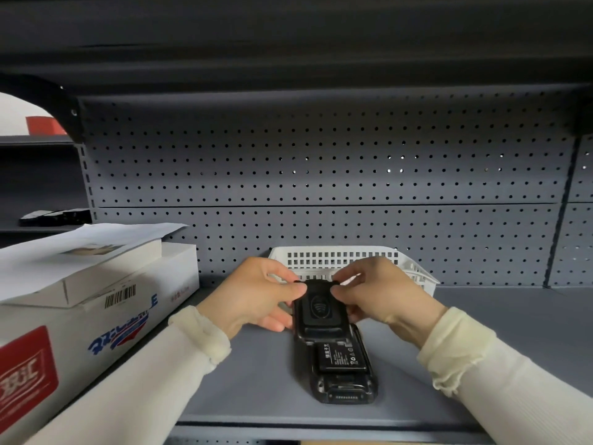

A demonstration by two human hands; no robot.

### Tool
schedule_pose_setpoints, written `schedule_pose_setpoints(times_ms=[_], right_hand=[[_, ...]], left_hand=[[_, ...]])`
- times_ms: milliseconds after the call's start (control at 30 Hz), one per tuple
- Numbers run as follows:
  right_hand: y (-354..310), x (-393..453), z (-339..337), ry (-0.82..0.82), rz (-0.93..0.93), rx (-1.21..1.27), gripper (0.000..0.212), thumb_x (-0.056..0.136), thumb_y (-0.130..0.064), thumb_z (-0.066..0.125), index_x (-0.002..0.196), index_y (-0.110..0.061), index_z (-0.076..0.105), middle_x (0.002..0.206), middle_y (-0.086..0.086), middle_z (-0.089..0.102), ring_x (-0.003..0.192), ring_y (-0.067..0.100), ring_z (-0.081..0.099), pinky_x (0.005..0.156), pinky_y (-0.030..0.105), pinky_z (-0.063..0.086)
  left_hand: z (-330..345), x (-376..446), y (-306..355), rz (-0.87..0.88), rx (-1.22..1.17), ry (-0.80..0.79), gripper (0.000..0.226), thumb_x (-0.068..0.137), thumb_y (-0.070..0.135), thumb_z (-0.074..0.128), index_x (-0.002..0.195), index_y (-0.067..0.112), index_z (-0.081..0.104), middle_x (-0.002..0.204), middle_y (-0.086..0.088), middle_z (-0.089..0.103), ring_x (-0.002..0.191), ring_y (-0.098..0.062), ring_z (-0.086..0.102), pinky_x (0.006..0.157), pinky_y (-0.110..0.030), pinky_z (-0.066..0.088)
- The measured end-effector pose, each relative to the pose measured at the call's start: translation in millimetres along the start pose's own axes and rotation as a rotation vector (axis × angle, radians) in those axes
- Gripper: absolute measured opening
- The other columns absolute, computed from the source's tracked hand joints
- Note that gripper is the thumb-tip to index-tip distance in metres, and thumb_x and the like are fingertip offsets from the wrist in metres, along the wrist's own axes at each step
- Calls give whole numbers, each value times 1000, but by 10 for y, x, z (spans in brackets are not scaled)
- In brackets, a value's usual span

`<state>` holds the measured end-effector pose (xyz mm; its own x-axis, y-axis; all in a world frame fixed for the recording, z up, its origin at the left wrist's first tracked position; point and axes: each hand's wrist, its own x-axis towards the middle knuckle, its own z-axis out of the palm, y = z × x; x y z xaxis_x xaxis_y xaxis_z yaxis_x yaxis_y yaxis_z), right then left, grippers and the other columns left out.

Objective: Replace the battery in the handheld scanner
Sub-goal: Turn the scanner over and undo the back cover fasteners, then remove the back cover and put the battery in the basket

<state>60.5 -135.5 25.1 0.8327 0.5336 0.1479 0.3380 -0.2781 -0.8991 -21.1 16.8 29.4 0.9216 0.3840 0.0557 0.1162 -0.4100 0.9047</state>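
A black handheld scanner [345, 388] lies face down on the grey shelf, its back open. A black battery [342, 358] with a printed label sits in the open compartment. The black back cover [322, 311] is raised over the scanner's far end. My left hand [256, 293] pinches the cover's far left corner. My right hand [380, 292] pinches its far right corner. My fingers hide the cover's far edge.
A white slotted plastic basket [407, 268] stands right behind my hands against the pegboard back wall [321, 175]. Stacked white cardboard boxes [96, 303] fill the shelf's left side. The grey shelf [500, 322] spreads out to the right of the scanner.
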Motion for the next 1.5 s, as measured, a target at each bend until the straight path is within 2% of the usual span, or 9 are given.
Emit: schedule_pose_setpoints(times_ms=[133, 400, 567, 800, 933, 1000, 1133, 1267, 1500], right_hand=[[-102, 50, 168, -86, -4, -43, 12, 85, -3, 59, 96, -7, 57, 59, 11, 57, 41, 15, 51, 45, 20, 49], [-177, 195, 547, -259, -3, -242, 24, 86, 3, 53, 108, 11, 59, 58, 9, 56, 49, 14, 53, 64, 24, 52], [-169, 270, 685, -335, -54, -446, 27, 85, -3, 54, 104, 11, 66, 83, 17, 68, 61, 15, 55, 85, 32, 52], [-134, 316, 749, -401, -103, -628, 25, 84, -8, 59, 99, 8, 69, 81, 11, 68, 70, 15, 57, 81, 29, 51], [-156, 346, 780, -407, -102, -768, 28, 82, 0, 56, 106, 9, 65, 111, 25, 68, 79, 23, 55, 79, 33, 50], [-151, 345, 786, -403, -108, -836, 30, 83, 3, 52, 110, 8, 64, 116, 24, 66, 87, 26, 58, 84, 35, 51], [-130, 343, 798, -405, -149, -899, 32, 85, 4, 44, 111, 8, 63, 119, 25, 63, 84, 26, 54, 72, 30, 43], [-152, 290, 642, -342, -270, -774, 33, 87, 0, 45, 114, 2, 63, 124, 14, 63, 113, 27, 58, 92, 28, 47], [-69, 87, 13, -279, -421, -764, 23, 84, -11, 57, 105, -15, 67, 110, 0, 67, 88, 7, 55, 78, 16, 44]], left_hand=[[-221, -46, -42, -10, 62, 4, 16, 85, 23, 66, 99, 18, 64, 80, -7, 64, 41, -8, 63, 42, -18, 49], [-521, -51, -371, -132, 187, -54, 11, 87, 23, 63, 97, 21, 63, 93, -6, 68, 51, -12, 68, 49, -22, 51], [-536, -8, -579, -174, 196, -69, 10, 87, 22, 63, 97, 20, 62, 92, -7, 67, 56, -16, 71, 50, -23, 52], [-481, 79, -628, -177, 267, -98, 15, 89, 20, 60, 103, 14, 60, 89, -3, 61, 59, -12, 60, 46, -20, 51], [-466, 110, -664, -149, 353, -121, 13, 87, 22, 61, 99, 16, 61, 93, 0, 60, 64, -11, 53, 45, -20, 49], [-463, 111, -678, -145, 380, -141, 10, 87, 22, 61, 97, 19, 61, 93, 2, 59, 68, -12, 52, 45, -19, 48], [-454, 116, -691, -125, 437, -170, 9, 88, 24, 60, 97, 21, 61, 91, 7, 56, 72, -12, 51, 44, -17, 45], [-440, 122, -696, -91, 483, -167, 13, 88, 26, 60, 98, 20, 63, 86, 10, 56, 70, -18, 50, 44, -19, 46], [-456, 75, -674, 10, 572, -45, 20, 84, 37, 62, 95, 20, 60, 95, 5, 61, 49, -8, 53, 44, -17, 47]])
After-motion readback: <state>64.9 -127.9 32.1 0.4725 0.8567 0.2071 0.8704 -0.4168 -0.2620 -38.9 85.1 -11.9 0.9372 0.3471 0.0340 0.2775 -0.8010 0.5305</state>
